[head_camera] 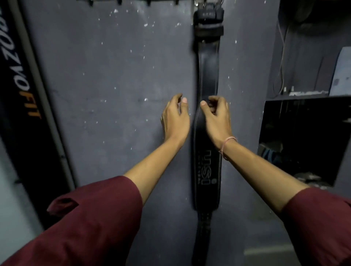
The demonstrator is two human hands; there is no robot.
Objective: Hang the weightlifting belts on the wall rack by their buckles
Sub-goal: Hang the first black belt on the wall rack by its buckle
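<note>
Hanging straight down a dark grey wall (106, 79), a black leather belt (208, 76) runs with its long axis vertical: the buckle (208, 14) end is at the top, by the row of hooks (133, 2) along the upper edge of the head view, and the narrow tail end points at the floor. The wide padded middle carries pale lettering that reads sideways along the belt's length. How the buckle sits on its hook is too dark and blurred to tell. The left hand (175, 117) is just beside the belt's left edge, fingers loosely curled and spread, its grip loose and holding nothing. The right hand (216, 115) is over the belt's front at about mid-height, fingers bent inward and thumb pointing left; whether its grip is pinching the leather or only hovering in front of it cannot be told. A thin pink band (227, 146) circles the right wrist, and both forearms come out of dark red sleeves (98, 214). A black banner (20, 85) with orange letters stands at the left, and a dim shelf (296, 96) lies at the right.
</note>
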